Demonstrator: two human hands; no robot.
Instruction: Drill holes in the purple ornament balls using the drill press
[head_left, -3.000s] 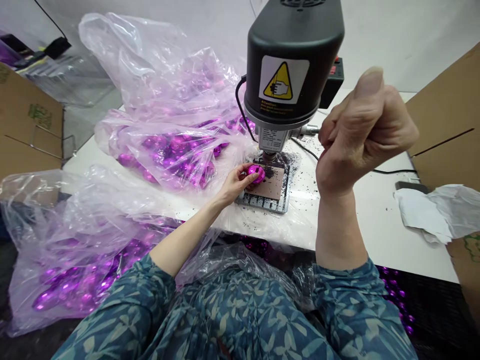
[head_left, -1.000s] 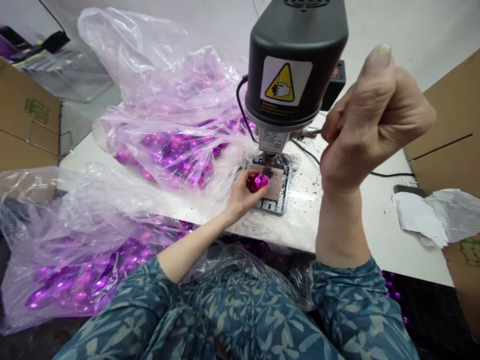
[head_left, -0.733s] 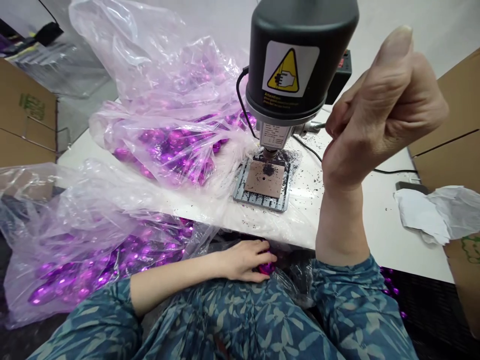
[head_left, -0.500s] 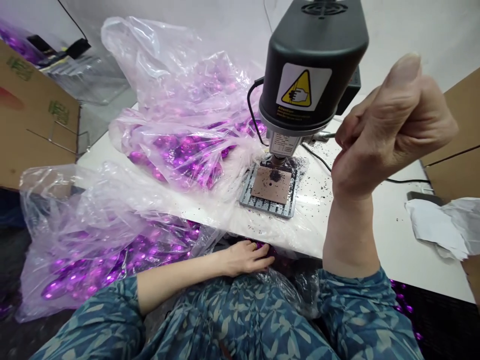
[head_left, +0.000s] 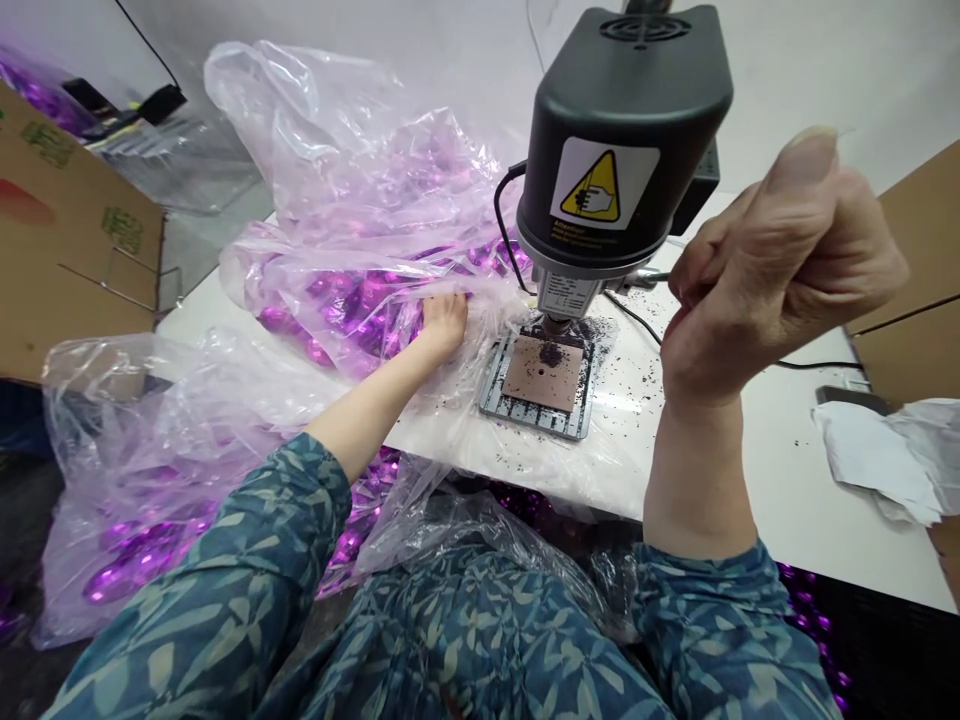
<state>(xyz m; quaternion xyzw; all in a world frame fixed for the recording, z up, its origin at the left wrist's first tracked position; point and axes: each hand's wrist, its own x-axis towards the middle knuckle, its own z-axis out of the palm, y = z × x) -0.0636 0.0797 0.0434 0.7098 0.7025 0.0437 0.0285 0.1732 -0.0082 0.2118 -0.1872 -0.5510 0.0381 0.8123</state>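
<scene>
My left hand (head_left: 445, 322) reaches into the opening of a clear plastic bag (head_left: 300, 130) filled with shiny purple pieces (head_left: 367, 295). Its fingertips are bent down and out of sight among the pieces, so I cannot see whether it grips any. To the right, my right hand (head_left: 784, 270) is closed around the lever handle (head_left: 658, 277) of a black bench press (head_left: 622, 120); most of the handle is hidden in the fist. Below the press head, a brown square plate (head_left: 545, 373) with a small hole lies on the slotted metal base (head_left: 529, 418). Dark flecks are scattered around it.
A second plastic bag (head_left: 180, 400) of purple pieces hangs at the table's front left. Crumpled white paper (head_left: 874, 455) lies on the white table (head_left: 780, 490) at right. Cardboard boxes (head_left: 67, 230) stand on both sides. A black cable runs behind my right wrist.
My left hand has moved from the table's front edge, near my lap, up and forward into the bag of purple pieces. My right hand has stayed on the lever, almost unmoved.
</scene>
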